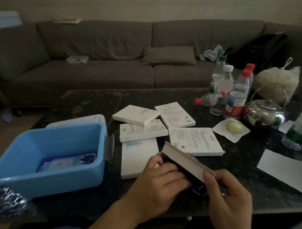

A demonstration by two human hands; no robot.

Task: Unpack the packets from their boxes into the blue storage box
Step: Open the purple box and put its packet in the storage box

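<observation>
A flat white box (184,160) is held edge-up over the table's front, its end flap open. My right hand (230,199) grips its near end. My left hand (159,186) has its fingers on dark blue packets (171,165) showing at the box's open side. The blue storage box (62,172) stands open at the left with a few blue and white packets (68,162) on its floor. Several more flat white boxes (196,139) lie on the dark table (252,173) behind my hands, and one (137,161) lies partly under my left hand.
Water bottles (236,97), a steel kettle (264,112), a tissue with a yellowish lump (233,127) and a white paper sheet (289,171) crowd the table's right side. A grey sofa (100,53) runs behind. The storage box's white lid (82,120) lies behind it.
</observation>
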